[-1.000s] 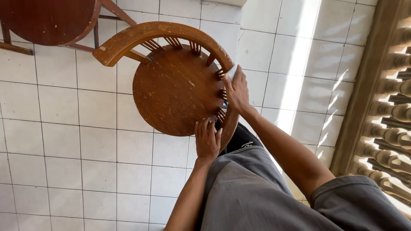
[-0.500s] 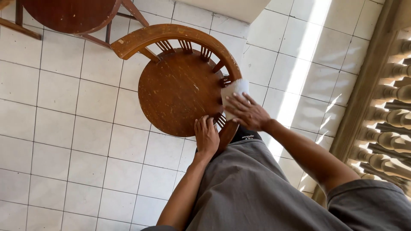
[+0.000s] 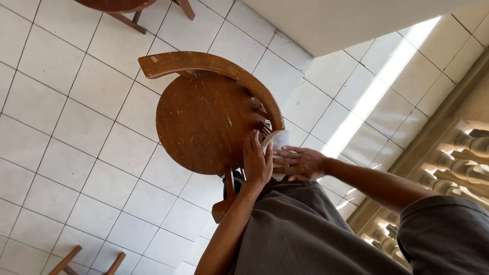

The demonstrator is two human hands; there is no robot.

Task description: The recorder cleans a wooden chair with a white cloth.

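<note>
A brown wooden chair (image 3: 204, 122) with a round seat and a curved backrest stands on white floor tiles below me. My left hand (image 3: 257, 162) lies on the seat's near edge by the back spindles, fingers together, holding the chair. My right hand (image 3: 299, 163) reaches in from the right. It presses a white cloth (image 3: 279, 140) against the end of the backrest beside my left hand. The two hands almost touch. My grey clothing (image 3: 305, 234) fills the lower right and hides the chair's near legs.
A second brown wooden chair (image 3: 122, 6) stands at the top edge, and two wooden legs (image 3: 94, 262) poke in at the bottom left. A pale stone balustrade (image 3: 458, 168) runs along the right. A white wall base (image 3: 356, 25) lies beyond the chair, with a sunlit strip across the tiles.
My right hand with the cloth has slid down the backrest's end, close to my left hand. The view has tilted, so the chair sits further left and lower.
</note>
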